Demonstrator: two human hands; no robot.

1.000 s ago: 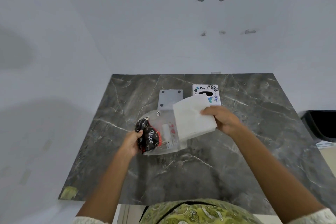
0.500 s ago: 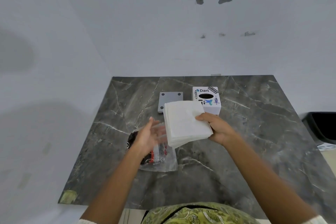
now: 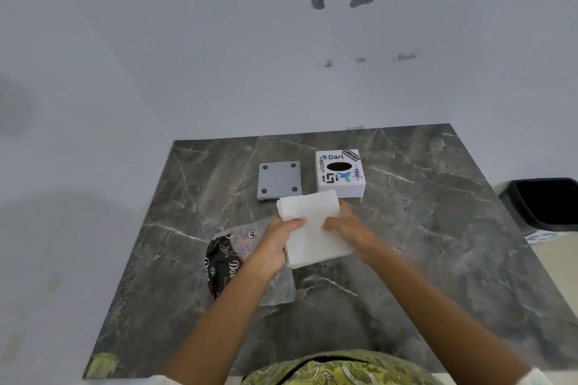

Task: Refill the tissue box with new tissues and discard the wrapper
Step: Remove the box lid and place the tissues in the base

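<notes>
A white stack of tissues (image 3: 309, 228) is held above the table between both hands, bent across its middle. My left hand (image 3: 275, 244) grips its left edge and my right hand (image 3: 347, 228) grips its right edge. Just beyond the stack stands the white tissue box (image 3: 340, 176) with stickers and a dark oval slot on top. Its grey square base plate (image 3: 279, 180) lies flat to the left of the box. The empty clear and black plastic wrapper (image 3: 231, 262) lies on the table under my left forearm.
The dark marble table (image 3: 422, 244) sits in a corner between white walls. A black bin (image 3: 544, 201) stands on the floor off the table's right edge. A yellowish patch marks the table's front left corner (image 3: 101, 364).
My left hand let go of the wrapper, which now lies on the table, and moved right onto the tissue stack. Both hands now hold the stack and bend it.
</notes>
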